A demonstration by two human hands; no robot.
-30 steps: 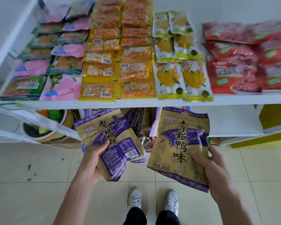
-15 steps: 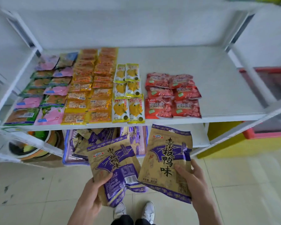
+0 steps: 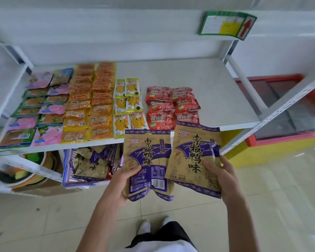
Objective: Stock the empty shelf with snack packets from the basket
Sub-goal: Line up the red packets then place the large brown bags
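Your left hand (image 3: pixel 116 186) and right hand (image 3: pixel 224 177) have lifted two flat tan-and-purple foil snack packets — left packet (image 3: pixel 147 157), right packet (image 3: pixel 193 153), each clamped — from the blue plastic basket (image 3: pixel 66 179) to the white metal shelf (image 3: pixel 216 99), whose bare right side awaits them.

Basket (image 3: pixel 67 180) half hidden under shelf (image 3: pixel 207 84)

Our two forearms bare with no sleeves reaching them, our left hand (image 3: pixel 123 186) and right hand (image 3: pixel 224 176) ungloved, dark trousers (image 3: pixel 168 232) on our legs, white shoes (image 3: pixel 144 226) on our feet
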